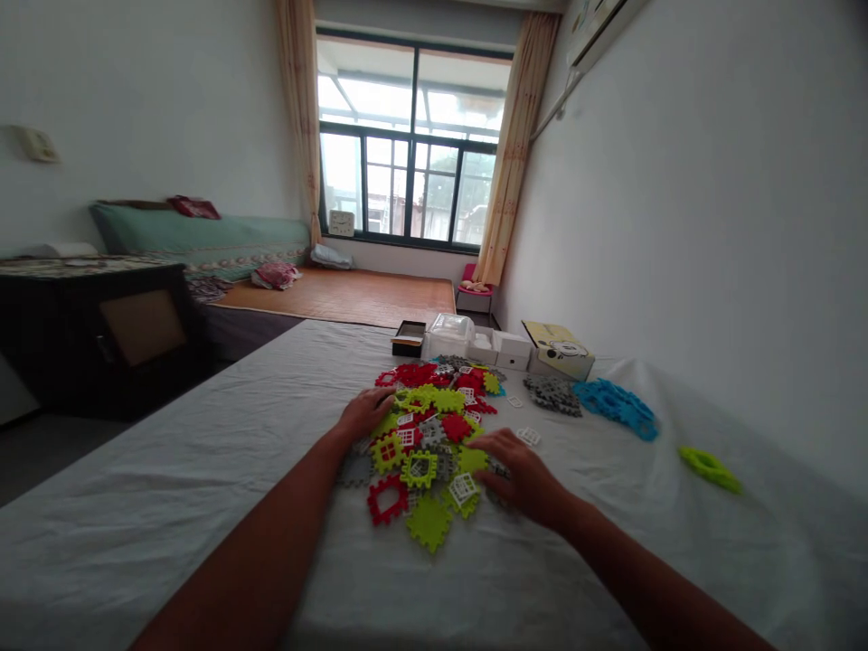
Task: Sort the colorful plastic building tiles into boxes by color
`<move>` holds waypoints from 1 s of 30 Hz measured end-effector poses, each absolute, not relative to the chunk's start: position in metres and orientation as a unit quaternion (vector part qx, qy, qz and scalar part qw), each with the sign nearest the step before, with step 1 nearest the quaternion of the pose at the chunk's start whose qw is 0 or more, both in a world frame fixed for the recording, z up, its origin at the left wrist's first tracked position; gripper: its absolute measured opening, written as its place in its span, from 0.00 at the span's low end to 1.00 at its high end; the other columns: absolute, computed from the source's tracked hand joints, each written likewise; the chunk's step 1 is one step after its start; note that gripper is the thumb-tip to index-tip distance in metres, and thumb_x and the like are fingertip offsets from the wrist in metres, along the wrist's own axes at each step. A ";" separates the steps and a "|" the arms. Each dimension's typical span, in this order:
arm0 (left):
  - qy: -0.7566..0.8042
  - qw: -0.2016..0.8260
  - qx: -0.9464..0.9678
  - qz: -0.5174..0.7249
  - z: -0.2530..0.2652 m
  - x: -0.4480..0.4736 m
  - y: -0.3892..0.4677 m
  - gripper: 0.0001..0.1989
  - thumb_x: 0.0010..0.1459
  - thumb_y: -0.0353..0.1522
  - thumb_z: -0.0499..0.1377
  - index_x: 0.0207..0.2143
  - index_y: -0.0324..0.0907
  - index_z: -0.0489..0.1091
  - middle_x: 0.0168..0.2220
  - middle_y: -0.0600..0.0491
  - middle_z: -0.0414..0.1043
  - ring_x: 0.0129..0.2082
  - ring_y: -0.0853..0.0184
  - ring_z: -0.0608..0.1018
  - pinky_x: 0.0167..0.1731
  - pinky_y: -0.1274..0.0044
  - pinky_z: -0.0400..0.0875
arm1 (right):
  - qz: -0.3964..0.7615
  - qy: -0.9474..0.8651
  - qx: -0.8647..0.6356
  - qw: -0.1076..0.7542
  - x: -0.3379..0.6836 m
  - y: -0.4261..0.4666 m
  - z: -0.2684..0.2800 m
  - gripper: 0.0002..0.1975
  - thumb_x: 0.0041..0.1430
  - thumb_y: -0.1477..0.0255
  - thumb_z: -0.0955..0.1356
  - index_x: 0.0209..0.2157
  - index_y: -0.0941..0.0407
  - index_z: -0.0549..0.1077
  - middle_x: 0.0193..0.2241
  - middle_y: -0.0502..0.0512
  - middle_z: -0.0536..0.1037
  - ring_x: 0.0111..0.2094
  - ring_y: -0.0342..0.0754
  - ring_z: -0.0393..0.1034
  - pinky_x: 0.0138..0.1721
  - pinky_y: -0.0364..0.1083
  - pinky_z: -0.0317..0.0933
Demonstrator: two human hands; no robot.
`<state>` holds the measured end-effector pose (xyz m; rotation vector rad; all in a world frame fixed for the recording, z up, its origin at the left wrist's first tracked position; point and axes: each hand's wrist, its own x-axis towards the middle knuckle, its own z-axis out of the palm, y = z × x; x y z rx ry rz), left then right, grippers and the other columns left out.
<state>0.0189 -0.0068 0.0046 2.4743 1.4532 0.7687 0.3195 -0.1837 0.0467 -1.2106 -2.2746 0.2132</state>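
Observation:
A heap of toothed plastic interlocking tiles lies on the pale sheet between my hands, in lime green, red and grey, with small white window-shaped pieces among them. My left hand (366, 413) rests against the heap's left edge, its fingers stretched out by the lime-green tiles (420, 398). Over the right side is my right hand (519, 472), thumb and fingers apart, close to a lime-green tile (473, 459) and a white window piece (464, 489). A red frame tile (388, 500) and a solid lime-green tile (429, 523) lie at the near edge.
To the right are a stack of grey tiles (552, 395), blue tiles (616, 407) and lime-green tiles (710, 469). Behind the heap stand a black box (408, 339), a clear plastic container (450, 334), white boxes (514, 350) and a yellowish box (558, 350). The wall rises at right.

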 end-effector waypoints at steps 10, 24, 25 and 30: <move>0.504 0.084 0.817 0.268 0.003 0.021 -0.008 0.20 0.62 0.40 0.47 0.51 0.46 0.68 0.52 0.51 0.71 0.51 0.63 0.72 0.51 0.74 0.63 | -0.037 -0.919 -0.369 0.138 0.244 -0.181 0.036 0.29 0.54 0.60 0.66 0.58 0.50 0.61 0.62 0.59 0.57 0.60 0.60 0.50 0.57 0.60 0.50; 0.515 0.085 0.812 0.260 0.005 0.022 -0.008 0.19 0.62 0.40 0.47 0.51 0.47 0.69 0.51 0.52 0.72 0.51 0.64 0.72 0.50 0.75 0.64 | 0.092 -0.742 -0.534 0.395 0.316 -0.109 0.023 0.31 0.54 0.58 0.66 0.57 0.57 0.61 0.52 0.63 0.68 0.53 0.55 0.63 0.53 0.56 0.58; 0.515 0.085 0.813 0.258 0.005 0.022 -0.008 0.19 0.62 0.40 0.47 0.51 0.46 0.69 0.51 0.52 0.72 0.50 0.63 0.72 0.50 0.75 0.64 | 0.101 -0.732 -0.538 0.407 0.324 -0.106 0.024 0.29 0.55 0.58 0.65 0.56 0.57 0.63 0.52 0.63 0.69 0.53 0.54 0.63 0.54 0.56 0.58; 0.512 0.082 0.816 0.254 0.006 0.021 -0.006 0.21 0.62 0.40 0.46 0.51 0.45 0.68 0.52 0.51 0.71 0.51 0.63 0.72 0.51 0.75 0.63 | 0.114 -0.665 -0.578 0.459 0.384 -0.100 0.034 0.20 0.60 0.61 0.58 0.45 0.55 0.73 0.44 0.59 0.77 0.46 0.52 0.69 0.50 0.55 0.60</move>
